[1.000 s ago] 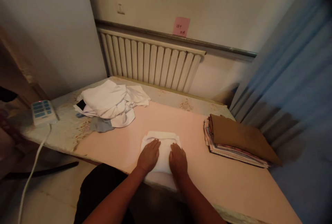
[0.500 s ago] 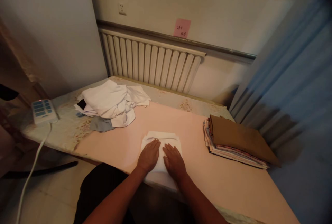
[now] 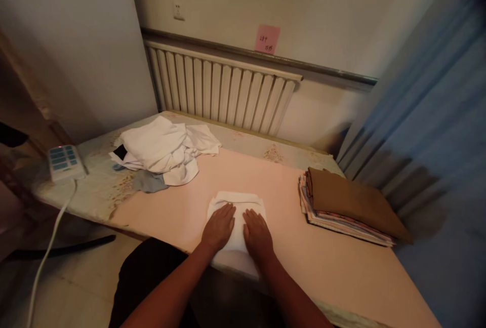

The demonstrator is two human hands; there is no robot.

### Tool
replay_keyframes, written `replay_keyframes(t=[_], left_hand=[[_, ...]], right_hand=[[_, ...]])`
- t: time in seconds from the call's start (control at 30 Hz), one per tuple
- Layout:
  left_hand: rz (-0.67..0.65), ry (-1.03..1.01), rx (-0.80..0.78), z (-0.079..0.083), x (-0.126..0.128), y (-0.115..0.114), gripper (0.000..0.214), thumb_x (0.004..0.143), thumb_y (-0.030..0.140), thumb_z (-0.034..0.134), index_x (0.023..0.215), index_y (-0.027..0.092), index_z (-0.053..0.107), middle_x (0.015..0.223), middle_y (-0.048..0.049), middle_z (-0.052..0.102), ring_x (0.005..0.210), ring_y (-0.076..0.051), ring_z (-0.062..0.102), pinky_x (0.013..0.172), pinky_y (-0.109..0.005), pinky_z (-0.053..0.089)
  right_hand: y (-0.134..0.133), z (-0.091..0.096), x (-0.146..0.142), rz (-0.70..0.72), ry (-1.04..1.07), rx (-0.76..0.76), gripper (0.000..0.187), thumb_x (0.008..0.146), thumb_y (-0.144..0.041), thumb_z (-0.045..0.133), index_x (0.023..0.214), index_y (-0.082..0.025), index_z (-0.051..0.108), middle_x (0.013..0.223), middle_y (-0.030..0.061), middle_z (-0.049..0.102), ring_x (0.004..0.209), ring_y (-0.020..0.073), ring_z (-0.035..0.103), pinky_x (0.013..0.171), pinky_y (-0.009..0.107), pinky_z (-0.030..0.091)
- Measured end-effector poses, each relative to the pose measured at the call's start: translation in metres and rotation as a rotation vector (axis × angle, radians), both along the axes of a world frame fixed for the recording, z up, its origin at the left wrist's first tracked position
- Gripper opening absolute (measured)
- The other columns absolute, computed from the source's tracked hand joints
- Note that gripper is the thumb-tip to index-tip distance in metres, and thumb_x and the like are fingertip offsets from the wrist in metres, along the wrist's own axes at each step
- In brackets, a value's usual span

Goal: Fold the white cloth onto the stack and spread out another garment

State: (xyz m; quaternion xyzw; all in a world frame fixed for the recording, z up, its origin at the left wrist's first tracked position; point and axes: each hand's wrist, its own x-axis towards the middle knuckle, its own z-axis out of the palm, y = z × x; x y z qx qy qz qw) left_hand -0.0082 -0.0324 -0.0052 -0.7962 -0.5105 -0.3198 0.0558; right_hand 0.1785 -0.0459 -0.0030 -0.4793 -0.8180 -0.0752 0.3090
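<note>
A folded white cloth, perhaps a garment, lies near the front edge of the pink table cover. My left hand rests flat on its left side with the fingers stretched out. On the right side of the cloth lies my right hand, also flat, its fingers pointing away from me. A strip of white cloth shows between the two hands, and its far edge forms a raised fold beyond my fingertips. Parts of the cloth are hidden under both palms.
A loose heap of white clothes with a grey piece lies at the back left. Folded fabrics stacked under a brown cloth are at the right, beside a blue curtain. A corded power strip sits far left.
My right hand has slid slightly to the right over the cloth, widening the gap between my hands. My left hand stays almost in place.
</note>
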Motion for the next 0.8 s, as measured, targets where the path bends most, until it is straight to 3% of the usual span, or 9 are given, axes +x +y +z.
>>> replay_keyframes(t=[0.4,0.6,0.8], left_hand=[[0.001,0.004,-0.001,0.002,0.0,0.0,0.039,0.096,0.024,0.041,0.132,0.017,0.056,0.135,-0.0115,0.06,0.129,-0.024,0.052,0.107,-0.046,0.044],[-0.011,0.001,0.006,0.002,-0.001,0.0,0.04,0.096,0.023,0.041,0.132,0.016,0.055,0.135,-0.0123,0.06,0.129,-0.025,0.052,0.106,-0.046,0.045],[-0.001,-0.001,-0.003,0.004,0.0,-0.001,0.04,0.095,0.023,0.041,0.132,0.018,0.056,0.134,-0.011,0.061,0.127,-0.025,0.054,0.106,-0.047,0.045]], right_hand=[[0.002,-0.009,0.002,-0.111,0.022,0.029,0.041,0.094,-0.016,0.04,0.13,-0.012,0.057,0.135,0.0135,0.059,0.132,0.0217,0.048,0.115,0.045,0.032],[0.003,-0.011,0.005,-0.097,0.076,0.017,0.041,0.096,-0.02,0.04,0.133,-0.015,0.055,0.136,0.0124,0.059,0.131,0.0219,0.049,0.114,0.046,0.035],[0.002,-0.002,-0.016,-0.006,0.056,-0.013,0.042,0.094,-0.016,0.04,0.133,-0.014,0.056,0.138,0.0121,0.056,0.136,0.0218,0.044,0.117,0.047,0.03]])
